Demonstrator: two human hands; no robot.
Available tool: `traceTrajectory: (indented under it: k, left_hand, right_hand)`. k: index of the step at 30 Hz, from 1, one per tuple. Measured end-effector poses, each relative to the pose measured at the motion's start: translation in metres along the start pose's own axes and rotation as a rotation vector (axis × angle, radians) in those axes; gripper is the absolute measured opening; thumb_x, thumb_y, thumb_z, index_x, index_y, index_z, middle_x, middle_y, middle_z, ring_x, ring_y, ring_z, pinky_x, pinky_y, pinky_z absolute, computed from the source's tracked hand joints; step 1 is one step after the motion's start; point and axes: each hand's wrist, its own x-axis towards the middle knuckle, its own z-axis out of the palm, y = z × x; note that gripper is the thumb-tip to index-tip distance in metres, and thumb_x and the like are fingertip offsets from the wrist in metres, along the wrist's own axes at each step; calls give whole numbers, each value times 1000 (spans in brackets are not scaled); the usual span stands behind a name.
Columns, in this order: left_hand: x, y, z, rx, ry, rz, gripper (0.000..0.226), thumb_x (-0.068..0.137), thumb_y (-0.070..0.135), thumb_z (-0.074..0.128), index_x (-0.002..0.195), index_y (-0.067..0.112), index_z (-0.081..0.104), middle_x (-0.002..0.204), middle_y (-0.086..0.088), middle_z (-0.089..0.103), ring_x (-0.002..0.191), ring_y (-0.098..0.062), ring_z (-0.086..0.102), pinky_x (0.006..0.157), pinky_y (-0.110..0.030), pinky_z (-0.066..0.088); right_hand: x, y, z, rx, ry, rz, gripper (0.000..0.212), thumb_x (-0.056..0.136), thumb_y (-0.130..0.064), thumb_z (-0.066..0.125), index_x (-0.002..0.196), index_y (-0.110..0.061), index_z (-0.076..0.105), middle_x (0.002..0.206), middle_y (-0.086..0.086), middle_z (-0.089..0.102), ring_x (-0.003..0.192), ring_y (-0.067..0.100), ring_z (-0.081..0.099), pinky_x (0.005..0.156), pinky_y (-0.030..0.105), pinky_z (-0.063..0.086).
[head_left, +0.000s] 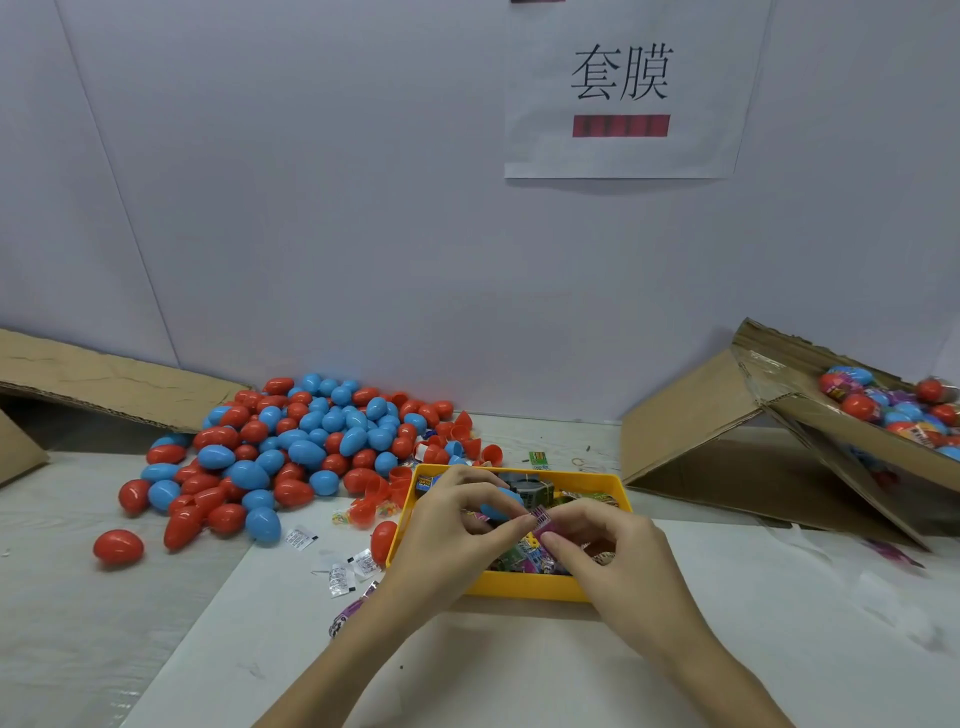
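My left hand (457, 525) curls round a blue plastic egg (503, 503) just above the yellow tray (524, 590). My right hand (597, 545) pinches a small pink printed film sleeve (542, 517) at the egg's right end, and my left fingertips touch the same sleeve. The tray holds several small coloured printed sleeves (524, 556) and a grey block (530, 491). Much of the egg is hidden by my fingers.
A heap of red and blue eggs (291, 447) covers the table's back left, with one stray red egg (118, 546). White sachets (343, 571) lie left of the tray. A tilted cardboard box (779, 447) at right holds wrapped eggs (893, 405). Flat cardboard (104, 384) lies far left.
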Motion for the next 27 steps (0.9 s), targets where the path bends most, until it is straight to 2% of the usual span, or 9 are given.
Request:
traceTrajectory:
  k: [3,6,9,12,15,18,22,27]
  left_hand:
    - [-1,4,-3,-36,-24,5,12,86,34,80,97,33,79,116,14,59,96,-4,67,74,-20,57]
    - [-1,6,-6,-123,-38,27,18,95,21,72,109,32,75,104,15,68,85,-11,73,75,-24,59]
    - [-2,8,-6,-119,-31,65,25,100,14,64,117,32,70,92,4,76,83,-17,74,78,-32,62]
    - [-3,9,-2,-167,-59,69,33,98,19,68,126,36,63,100,3,73,88,-19,75,79,-31,61]
    - [-5,9,2,-139,-72,45,32,95,23,71,124,30,60,104,13,71,91,-12,73,78,-23,58]
    - [-6,7,5,-87,-62,34,25,94,23,72,118,26,65,105,15,71,95,-10,71,82,-27,60]
    - [-5,8,5,-54,-56,12,25,94,24,72,117,27,65,106,12,71,95,-10,70,85,-33,61]
    - [-6,9,4,-58,-55,2,27,93,24,73,119,25,67,106,11,72,98,-11,71,86,-33,61]
  right_hand:
    - [0,1,-4,105,52,38,8,86,-31,77,93,-28,79,85,-12,77,86,6,72,79,29,61]
    - [1,2,-9,208,104,107,22,80,-45,73,89,-27,82,84,-10,78,87,7,74,74,32,63]
    - [2,4,-11,239,151,132,27,77,-49,72,86,-25,83,83,-10,79,84,5,74,65,23,59]
    - [2,5,-12,260,155,148,27,77,-47,73,90,-25,83,84,-11,79,85,4,75,64,19,58]
    - [2,5,-11,256,151,154,26,80,-44,73,94,-24,83,85,-13,79,86,2,74,64,16,57]
    - [1,3,-9,292,145,160,25,85,-41,72,98,-23,83,84,-14,79,86,1,74,64,15,56]
    - [1,-1,-8,341,144,168,33,78,-50,66,97,-26,81,82,-10,79,84,1,74,60,13,54]
    - [2,-4,-7,388,118,180,25,78,-52,64,87,-34,78,81,-13,78,84,0,74,57,13,54]
